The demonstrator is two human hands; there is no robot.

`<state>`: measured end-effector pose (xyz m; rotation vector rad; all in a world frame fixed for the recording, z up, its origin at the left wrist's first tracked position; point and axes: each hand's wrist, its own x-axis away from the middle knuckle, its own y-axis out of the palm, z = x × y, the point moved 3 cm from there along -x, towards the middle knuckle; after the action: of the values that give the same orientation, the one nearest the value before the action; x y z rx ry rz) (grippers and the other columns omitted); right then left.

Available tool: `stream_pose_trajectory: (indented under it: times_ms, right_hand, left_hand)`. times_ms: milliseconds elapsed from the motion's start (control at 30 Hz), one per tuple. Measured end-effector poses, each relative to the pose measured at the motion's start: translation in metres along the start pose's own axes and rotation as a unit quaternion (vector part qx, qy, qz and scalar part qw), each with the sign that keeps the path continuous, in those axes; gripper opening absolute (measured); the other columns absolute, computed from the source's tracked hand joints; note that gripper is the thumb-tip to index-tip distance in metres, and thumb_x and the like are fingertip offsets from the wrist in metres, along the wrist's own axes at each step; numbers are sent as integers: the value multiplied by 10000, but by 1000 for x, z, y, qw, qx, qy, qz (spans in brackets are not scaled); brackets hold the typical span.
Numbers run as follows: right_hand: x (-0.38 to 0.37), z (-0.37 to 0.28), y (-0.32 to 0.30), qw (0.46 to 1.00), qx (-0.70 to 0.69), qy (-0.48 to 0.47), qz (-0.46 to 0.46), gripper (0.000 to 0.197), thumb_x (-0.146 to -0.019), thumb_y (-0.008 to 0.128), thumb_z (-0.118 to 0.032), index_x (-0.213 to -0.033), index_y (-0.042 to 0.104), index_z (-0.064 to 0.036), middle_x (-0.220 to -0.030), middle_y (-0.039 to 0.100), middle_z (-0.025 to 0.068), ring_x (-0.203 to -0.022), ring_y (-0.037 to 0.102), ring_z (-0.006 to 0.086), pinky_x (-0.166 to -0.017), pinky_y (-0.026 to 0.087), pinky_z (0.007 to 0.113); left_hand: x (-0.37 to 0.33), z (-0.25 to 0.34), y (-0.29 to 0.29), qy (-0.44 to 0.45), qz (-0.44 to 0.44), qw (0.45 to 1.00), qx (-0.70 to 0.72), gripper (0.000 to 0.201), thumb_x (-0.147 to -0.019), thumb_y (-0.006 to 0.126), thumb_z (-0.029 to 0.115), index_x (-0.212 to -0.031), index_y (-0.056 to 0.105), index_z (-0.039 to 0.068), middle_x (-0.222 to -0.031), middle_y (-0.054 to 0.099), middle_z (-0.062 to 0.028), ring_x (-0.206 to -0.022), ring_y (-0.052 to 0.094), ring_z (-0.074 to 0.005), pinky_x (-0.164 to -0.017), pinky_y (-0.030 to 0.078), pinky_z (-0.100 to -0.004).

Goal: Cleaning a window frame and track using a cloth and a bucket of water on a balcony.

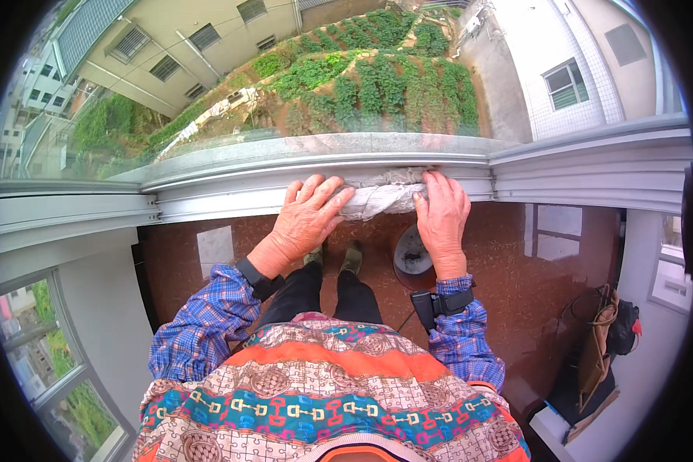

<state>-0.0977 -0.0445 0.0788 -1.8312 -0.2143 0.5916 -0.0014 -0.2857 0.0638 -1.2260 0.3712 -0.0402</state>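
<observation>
Pinning grey cloth (381,200) over window sill's (231,202) inner edge, our left grip (312,202) and right grip (443,206) clasp its ends, likely preventing slippage.

We see a greyish-white cloth (385,200) and a white window track (223,203). Our sleeves (204,319) are blue plaid, our wrist straps (456,301) and trousers (356,299) black. Our top (323,377) mixes orange bands, pale jigsaw print and teal; the floor (508,281) is mottled reddish-brown.
</observation>
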Motion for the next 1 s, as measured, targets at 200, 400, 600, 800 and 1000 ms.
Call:
stream_pose_trajectory:
  times_ms: [200, 400, 600, 800, 1000]
  right_hand:
    - [-7, -37, 25, 997, 12, -47, -68, 486, -884, 708, -237, -1289, 614, 16, -1322, 605, 172, -1266, 517, 368, -1154, 335, 534]
    - [-11, -151, 59, 971, -135, -165, -112, 551, -852, 710, -206, -1329, 579, 38, -1339, 588, 205, -1287, 517, 378, -1161, 359, 522]
    - [-16, -247, 91, 939, -200, -244, -139, 604, -828, 688, -154, -1372, 528, 52, -1360, 565, 223, -1293, 513, 385, -1167, 361, 496]
    - [-33, -328, 121, 887, -262, -329, -192, 519, -832, 623, -68, -1334, 551, 42, -1380, 568, 217, -1305, 525, 384, -1151, 394, 467]
    - [-46, -425, 149, 838, -318, -410, -168, 372, -866, 582, -72, -1232, 595, -2, -1340, 584, 178, -1246, 564, 364, -1074, 459, 447]
  left_hand:
    - [47, -32, -16, -63, 32, 997, -16, 538, -790, 749, 132, -1313, 627, 162, -1296, 578, -45, -1209, 536, -280, -1000, 418, -431]
    - [113, -77, -53, -168, 119, 978, -25, 295, -825, 691, 60, -1118, 697, 90, -1083, 652, -66, -1032, 622, -292, -878, 482, -413]
    - [183, -100, -91, -286, 157, 944, -50, 329, -814, 695, -22, -1127, 691, 81, -1078, 655, -86, -1022, 623, -293, -862, 478, -406]
    - [227, -103, -99, -382, 221, 897, -18, 204, -922, 643, 4, -1124, 670, 22, -1058, 648, -131, -998, 630, -340, -879, 503, -405]
    - [254, -109, -106, -479, 303, 824, -8, 202, -936, 617, -27, -1136, 640, -23, -1060, 640, -184, -960, 634, -372, -845, 528, -402]
